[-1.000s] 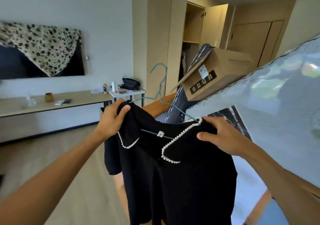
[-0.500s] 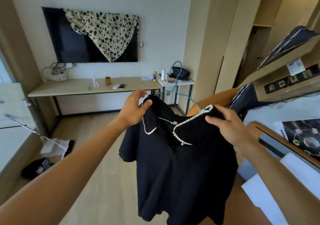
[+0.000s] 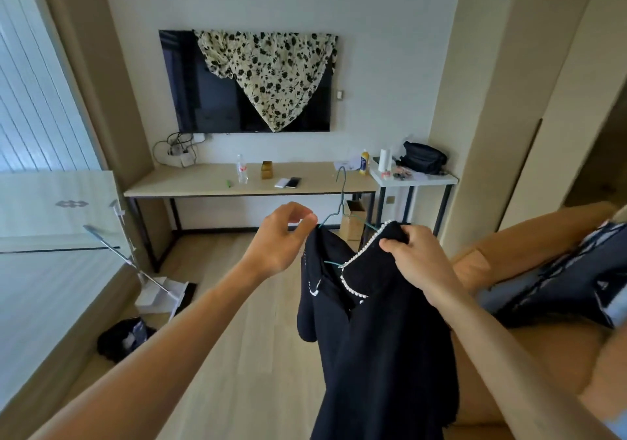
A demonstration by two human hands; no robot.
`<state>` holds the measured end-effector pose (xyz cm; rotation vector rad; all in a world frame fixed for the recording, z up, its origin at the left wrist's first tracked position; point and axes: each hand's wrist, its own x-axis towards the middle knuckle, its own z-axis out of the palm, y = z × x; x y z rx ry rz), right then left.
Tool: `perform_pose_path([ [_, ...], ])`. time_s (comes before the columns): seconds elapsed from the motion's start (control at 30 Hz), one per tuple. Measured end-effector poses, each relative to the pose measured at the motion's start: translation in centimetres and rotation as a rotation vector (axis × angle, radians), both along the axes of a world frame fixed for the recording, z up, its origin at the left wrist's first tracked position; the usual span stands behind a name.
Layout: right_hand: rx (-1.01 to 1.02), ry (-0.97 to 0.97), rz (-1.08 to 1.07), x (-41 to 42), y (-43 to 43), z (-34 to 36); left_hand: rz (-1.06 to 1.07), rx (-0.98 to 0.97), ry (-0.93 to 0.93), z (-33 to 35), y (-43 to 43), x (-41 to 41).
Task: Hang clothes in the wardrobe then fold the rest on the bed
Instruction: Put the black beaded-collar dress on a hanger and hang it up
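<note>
at centre frame the right hand (image 3: 415, 263) clenches the black top's (image 3: 380, 331) collar, while the left hand's (image 3: 281, 236) fingers (image 3: 307, 221) pinch its shoulder on the green hanger (image 3: 341, 198). that shoulder sits shallow and could slide off.

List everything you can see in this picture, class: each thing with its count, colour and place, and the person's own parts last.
Garment: one, black with white beaded collar, held at centre.
Hanger: one, teal wire, inside the garment's neck.
Television: one, black, on the wall.
Spotted cloth: one, cream and black, draped over the television.
Long desk: one, pale wood, below the television.
Bottle: one, clear, on the desk.
Side table: one, white, right of the desk.
Bag: one, black, on the side table.
Left hand: pinching the garment's left shoulder.
Right hand: gripping the right shoulder.
</note>
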<state>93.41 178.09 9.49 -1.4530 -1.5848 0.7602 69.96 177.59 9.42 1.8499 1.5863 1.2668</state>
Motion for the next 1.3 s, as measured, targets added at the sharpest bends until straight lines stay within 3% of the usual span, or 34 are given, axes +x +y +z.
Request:
perform_pose_path([
  [0.23,-0.025,-0.033,-0.046,-3.9,12.5,-0.9,0.008,-0.060,-0.077,-1.6,11.6,-4.2],
  [0.6,-0.026,0.142,-0.295,-12.4,32.4,-2.9,-0.181,-0.067,-0.084,-1.8,36.0,-9.8],
  [0.97,-0.036,0.415,-0.513,-11.9,50.9,-2.1,-0.390,-0.099,-0.152,-2.4,55.8,-6.9],
  [1.3,0.013,0.486,-0.631,-5.1,70.6,-2.6,-0.549,-0.108,-0.255,-2.9,74.8,1.0],
])
